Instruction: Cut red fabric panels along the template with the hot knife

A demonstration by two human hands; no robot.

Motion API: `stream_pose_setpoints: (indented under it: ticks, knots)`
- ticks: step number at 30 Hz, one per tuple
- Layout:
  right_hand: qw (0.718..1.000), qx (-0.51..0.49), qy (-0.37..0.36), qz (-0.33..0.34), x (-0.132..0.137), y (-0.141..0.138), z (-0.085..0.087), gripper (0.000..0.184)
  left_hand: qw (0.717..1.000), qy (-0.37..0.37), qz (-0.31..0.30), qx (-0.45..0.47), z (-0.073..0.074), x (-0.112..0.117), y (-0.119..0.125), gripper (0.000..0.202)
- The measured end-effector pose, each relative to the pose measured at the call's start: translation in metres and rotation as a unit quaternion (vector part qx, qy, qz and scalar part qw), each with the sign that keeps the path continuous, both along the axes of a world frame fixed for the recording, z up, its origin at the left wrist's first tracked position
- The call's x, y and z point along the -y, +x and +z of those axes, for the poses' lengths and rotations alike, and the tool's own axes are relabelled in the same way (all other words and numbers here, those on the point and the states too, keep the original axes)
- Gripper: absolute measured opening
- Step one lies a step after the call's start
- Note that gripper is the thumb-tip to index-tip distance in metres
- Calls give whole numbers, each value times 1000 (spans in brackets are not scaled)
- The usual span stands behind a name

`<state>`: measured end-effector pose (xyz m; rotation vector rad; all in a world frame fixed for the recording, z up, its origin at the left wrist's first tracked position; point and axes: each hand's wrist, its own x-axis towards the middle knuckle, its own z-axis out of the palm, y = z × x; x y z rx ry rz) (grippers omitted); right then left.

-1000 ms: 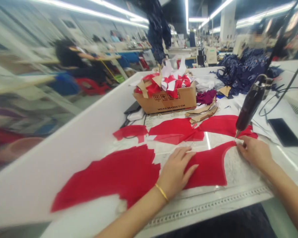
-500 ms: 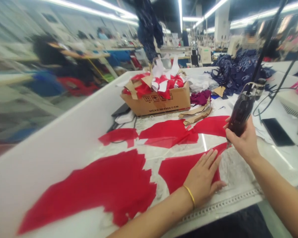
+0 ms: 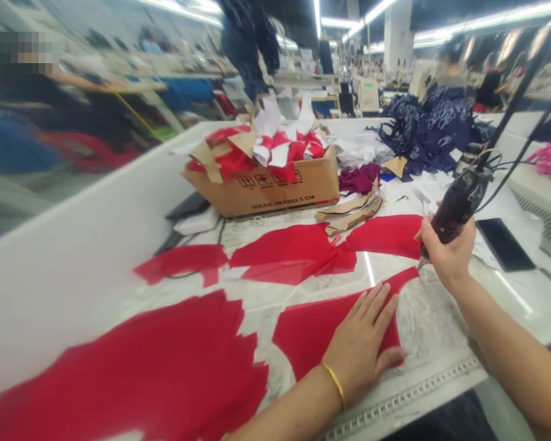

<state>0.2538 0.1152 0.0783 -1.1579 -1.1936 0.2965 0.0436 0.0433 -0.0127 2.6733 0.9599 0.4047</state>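
Observation:
My left hand (image 3: 365,334), with a yellow bangle at the wrist, lies flat with fingers spread on a cut red fabric piece (image 3: 305,334). In my right hand (image 3: 450,254) is a black corded electric hand tool (image 3: 459,205), held at a tilt. Its pointed metal tip is at the narrow upper right corner of that fabric piece; whether it touches cannot be told. A larger red fabric piece (image 3: 165,361) with jagged edges lies to the left. Beyond my hands rest more red pieces (image 3: 284,248).
A cardboard box (image 3: 275,190) overflows with red, white and brown scraps. Brown paper strips (image 3: 353,211), maroon cloth (image 3: 358,179) and a navy fabric heap (image 3: 431,128) lie nearby. A phone (image 3: 505,245) sits at right. A measuring tape (image 3: 408,392) runs along the near edge.
The view has shifted, so the table's things appear farther left. The tool has tipped more to the right, its tip still by the fabric's corner. My left hand stays on the fabric.

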Motion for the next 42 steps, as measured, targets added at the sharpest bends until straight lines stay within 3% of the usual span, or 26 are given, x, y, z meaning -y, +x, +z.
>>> stream_pose_setpoints:
  ticks: [22, 28, 34, 42]
  knots:
    - [1000, -7, 4, 2, -1, -3, -6, 29, 1000, 11, 5, -17, 5, 3, -4, 81]
    - [999, -25, 25, -15, 0, -2, -7, 28, 999, 36, 0, -23, 18, 7, -8, 83]
    - [994, -67, 66, 63, 23, -1, 2, 24, 996, 85, -19, -20, 33, 32, -22, 85]
    - [986, -70, 3, 152, 74, -23, 4, 15, 994, 102, -23, -41, 28, 41, -24, 78]
